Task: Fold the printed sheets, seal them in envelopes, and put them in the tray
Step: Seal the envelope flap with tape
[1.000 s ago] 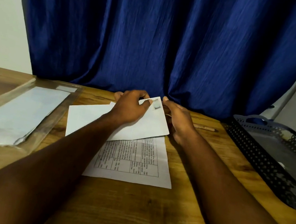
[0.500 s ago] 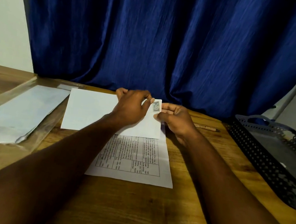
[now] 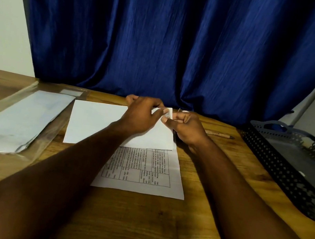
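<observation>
White sheet [image 3: 98, 122], skewed a second ago, is now squared beneath the hands; its corner is pinched by left hand [image 3: 143, 115] and right hand [image 3: 187, 127], folding judged barely begun

The printed sheet [image 3: 144, 171] is white with a black ruled grid of text. On its far edge the envelope [image 3: 94, 121] is plain white. Right of the sheet, the tray [image 3: 270, 158] is dark grey and lattice-punched. Beneath the sheet, the table [image 3: 135, 229] is brown wood grain; behind it, the curtain [image 3: 165, 38] is deep blue.
</observation>
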### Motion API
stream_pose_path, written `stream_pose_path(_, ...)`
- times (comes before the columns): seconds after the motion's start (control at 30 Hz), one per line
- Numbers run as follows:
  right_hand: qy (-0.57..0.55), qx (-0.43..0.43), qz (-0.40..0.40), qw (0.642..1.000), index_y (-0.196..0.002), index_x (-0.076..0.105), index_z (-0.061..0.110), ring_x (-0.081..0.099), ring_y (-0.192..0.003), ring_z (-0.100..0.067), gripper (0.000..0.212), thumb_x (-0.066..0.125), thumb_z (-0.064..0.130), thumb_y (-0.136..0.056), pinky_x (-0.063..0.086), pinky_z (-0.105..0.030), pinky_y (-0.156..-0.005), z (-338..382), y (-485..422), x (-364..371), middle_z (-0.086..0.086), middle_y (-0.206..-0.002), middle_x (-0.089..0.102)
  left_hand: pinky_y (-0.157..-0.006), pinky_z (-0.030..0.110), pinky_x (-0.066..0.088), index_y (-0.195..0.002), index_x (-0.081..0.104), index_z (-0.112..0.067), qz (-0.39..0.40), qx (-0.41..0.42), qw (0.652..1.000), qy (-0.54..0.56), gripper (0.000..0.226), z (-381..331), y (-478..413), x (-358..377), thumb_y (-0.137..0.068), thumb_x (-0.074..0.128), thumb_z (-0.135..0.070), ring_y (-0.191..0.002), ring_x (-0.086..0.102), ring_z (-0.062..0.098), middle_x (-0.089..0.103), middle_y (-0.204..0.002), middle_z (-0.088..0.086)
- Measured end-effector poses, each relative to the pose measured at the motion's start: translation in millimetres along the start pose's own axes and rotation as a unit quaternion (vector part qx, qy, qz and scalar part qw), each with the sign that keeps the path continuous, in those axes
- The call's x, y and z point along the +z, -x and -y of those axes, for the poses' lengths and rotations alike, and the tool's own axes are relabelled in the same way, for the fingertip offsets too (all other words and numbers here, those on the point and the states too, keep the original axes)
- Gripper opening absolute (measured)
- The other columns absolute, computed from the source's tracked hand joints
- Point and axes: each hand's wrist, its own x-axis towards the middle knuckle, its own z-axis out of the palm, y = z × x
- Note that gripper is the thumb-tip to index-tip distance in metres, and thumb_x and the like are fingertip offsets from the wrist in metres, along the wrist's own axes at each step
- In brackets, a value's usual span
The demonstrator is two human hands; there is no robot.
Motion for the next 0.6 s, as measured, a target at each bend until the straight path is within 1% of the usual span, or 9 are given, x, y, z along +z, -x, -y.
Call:
stream_pose_path(0.07, -0.001, -0.003, 0.002, 1.000, -0.110, 0.080, 0.003, 0.080, -0.080, -0.018, 0.017, 0.078, 0.009, -0.095, 0.060, -0.024, -0.064, 1, 0, 0, -0.008, -0.096, 0.083, -0.093, 0.036, 0.022, -0.105, 0.073, -0.027, -0.002, -0.012, 1.000, 0.001, 0.026, -2, 1, 1, -0.106, 0.055, -0.047, -0.089, 0.041, -0.002, 0.063, -0.095, -0.017)
stream_pose_path(0.13, -0.005, -0.004, 0.008, 1.000, -0.114, 0.079, 0.003, 0.081, -0.087, -0.022, 0.022, 0.081, 0.008, -0.092, 0.062, -0.028, -0.070, 1, -1, 0, -0.009, -0.101, 0.083, -0.093, 0.036, 0.021, -0.106, 0.074, -0.026, -0.007, -0.014, 1.000, -0.004, 0.028, -3, 1, 1, -0.108, 0.053, -0.045, -0.089, 0.038, 0.003, 0.063, -0.095, -0.016)
stream_pose_path(0.2, -0.024, 0.004, 0.009, 1.000, -0.113, 0.079, 0.005, 0.081, -0.088, -0.023, 0.021, 0.080, 0.012, -0.094, 0.063, -0.030, -0.071, 1, -2, 0, -0.010, -0.101, 0.083, -0.094, 0.035, 0.020, -0.105, 0.072, -0.027, -0.010, -0.009, 1.000, -0.015, 0.027, -5, 1, -1, -0.109, 0.051, -0.043, -0.093, 0.040, 0.008, 0.063, -0.094, -0.015)
stream_pose_path(0.23, -0.034, 0.008, 0.004, 0.999, -0.109, 0.080, 0.006, 0.081, -0.085, -0.021, 0.018, 0.079, 0.018, -0.096, 0.061, -0.027, -0.066, 1, -2, 1, -0.009, -0.099, 0.083, -0.093, 0.035, 0.019, -0.104, 0.071, -0.027, -0.012, -0.005, 1.000, -0.020, 0.025, -6, 1, -1, -0.109, 0.051, -0.041, -0.092, 0.041, 0.009, 0.062, -0.092, -0.015)
stream_pose_path(0.3, -0.037, 0.010, -0.017, 0.999, -0.105, 0.081, 0.011, 0.079, -0.080, -0.016, 0.021, 0.074, 0.030, -0.100, 0.057, -0.023, -0.060, 1, -3, 2, -0.006, -0.096, 0.083, -0.090, 0.034, 0.017, -0.096, 0.067, -0.029, -0.012, 0.004, 0.999, -0.031, 0.023, -5, 2, -1, -0.109, 0.051, -0.037, -0.087, 0.043, 0.009, 0.061, -0.086, -0.015)
stream_pose_path(0.37, -0.034, 0.008, -0.041, 0.999, -0.108, 0.082, 0.014, 0.080, -0.084, -0.016, 0.022, 0.072, 0.031, -0.101, 0.059, -0.025, -0.064, -3, -6, 2, -0.003, -0.097, 0.083, -0.089, 0.035, 0.017, -0.087, 0.060, -0.032, -0.009, 0.015, 0.999, -0.039, 0.025, -3, 2, 2, -0.110, 0.050, -0.034, -0.084, 0.048, 0.011, 0.059, -0.082, -0.014)
stream_pose_path(0.43, -0.017, -0.002, -0.050, 0.999, -0.108, 0.083, 0.013, 0.080, -0.088, -0.019, 0.020, 0.073, 0.028, -0.101, 0.062, -0.029, -0.071, -6, -7, 3, -0.002, -0.097, 0.084, -0.091, 0.036, 0.019, -0.086, 0.058, -0.033, -0.007, 0.021, 0.999, -0.045, 0.026, -2, 3, 6, -0.110, 0.049, -0.031, -0.083, 0.051, 0.010, 0.059, -0.082, -0.014)
stream_pose_path(0.53, 0.005, -0.014, -0.056, 0.998, -0.103, 0.082, 0.006, 0.078, -0.076, -0.015, 0.020, 0.072, 0.024, -0.102, 0.059, -0.025, -0.063, -9, -9, 3, -0.004, -0.091, 0.083, -0.097, 0.041, 0.023, -0.087, 0.058, -0.032, -0.003, 0.026, 0.998, -0.051, 0.026, -1, 4, 9, -0.110, 0.047, -0.029, -0.083, 0.052, 0.010, 0.061, -0.084, -0.013)
stream_pose_path(0.6, 0.017, -0.022, -0.064, 0.998, -0.101, 0.080, 0.003, 0.076, -0.069, -0.014, 0.022, 0.070, 0.023, -0.103, 0.057, -0.024, -0.060, -9, -11, 4, -0.006, -0.086, 0.082, -0.096, 0.041, 0.023, -0.087, 0.058, -0.031, -0.008, 0.031, 0.998, -0.051, 0.027, -1, 4, 10, -0.111, 0.046, -0.028, -0.084, 0.052, 0.011, 0.061, -0.085, -0.013)
